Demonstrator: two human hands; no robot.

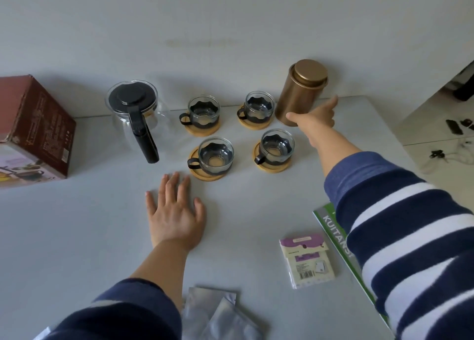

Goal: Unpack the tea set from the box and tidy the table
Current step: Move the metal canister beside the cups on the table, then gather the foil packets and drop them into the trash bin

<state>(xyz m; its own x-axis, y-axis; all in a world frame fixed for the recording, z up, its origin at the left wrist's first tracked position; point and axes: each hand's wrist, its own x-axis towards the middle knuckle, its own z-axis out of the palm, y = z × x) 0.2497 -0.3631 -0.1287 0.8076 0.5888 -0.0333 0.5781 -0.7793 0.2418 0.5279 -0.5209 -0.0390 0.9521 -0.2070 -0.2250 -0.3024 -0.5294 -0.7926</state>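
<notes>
A glass teapot [133, 113] with a black lid and handle stands at the back of the grey table [77, 237]. To its right, several glass cups [215, 153] in black holders sit on round wooden coasters. A copper tin [300, 90] stands upright at the back right. My right hand [315, 119] reaches to the tin's lower right side, fingers spread against it, not wrapped around it. My left hand [177, 211] lies flat on the table in front of the cups, fingers apart. The brown tea set box [33, 126] sits at the left edge.
A small purple-topped packet [306, 258] and a green booklet [336, 234] lie at the right front. Silver foil pouches [218, 314] lie at the front edge. Beyond the table's right edge is tiled floor with cables. A white wall backs the table.
</notes>
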